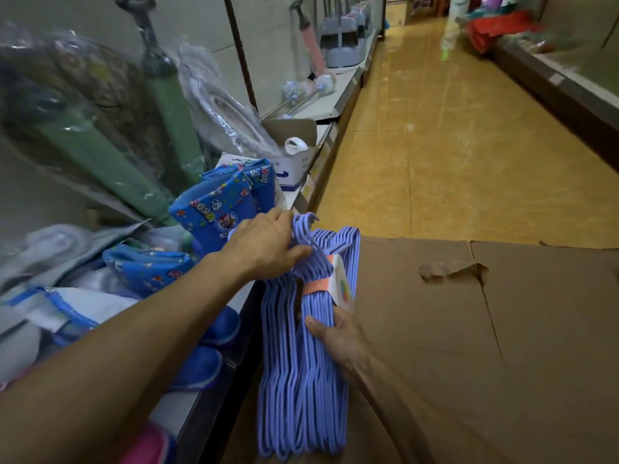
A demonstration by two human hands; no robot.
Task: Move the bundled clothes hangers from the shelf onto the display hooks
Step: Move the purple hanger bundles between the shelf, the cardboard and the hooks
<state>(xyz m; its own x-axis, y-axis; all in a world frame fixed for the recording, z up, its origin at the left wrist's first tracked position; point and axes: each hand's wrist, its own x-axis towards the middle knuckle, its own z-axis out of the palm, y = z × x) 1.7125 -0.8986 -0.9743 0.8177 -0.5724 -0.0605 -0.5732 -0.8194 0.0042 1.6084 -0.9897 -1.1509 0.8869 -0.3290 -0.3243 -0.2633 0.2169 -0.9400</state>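
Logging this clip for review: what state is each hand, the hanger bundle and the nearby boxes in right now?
Left hand: gripping the hook ends of the bundle.
Right hand: gripping the bundle's side.
Hanger bundle: banded by a paper label, held between shelf edge and carton, not on a hook.
Cardboard carton: flaps shut, top torn.
White box: flap open.
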